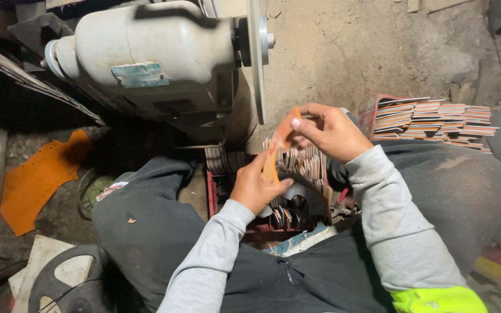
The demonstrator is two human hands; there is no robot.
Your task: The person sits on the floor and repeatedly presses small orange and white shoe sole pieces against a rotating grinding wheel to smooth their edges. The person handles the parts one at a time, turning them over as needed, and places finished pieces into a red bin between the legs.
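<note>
Both my hands hold one thin orange curved piece in front of me. My left hand grips its lower end between thumb and fingers. My right hand pinches its upper end. Right below the hands stands a red crate filled with upright striped orange, blue and white pieces. The crate sits between my knees in dark trousers. Just beyond my hands is a grey motor machine with a thin vertical disc on its shaft.
Stacks of similar striped pieces lie in a red tray at the right. An orange sheet scrap lies on the dirt floor at left. A black wheel is at the bottom left. Bare earth floor lies beyond the disc.
</note>
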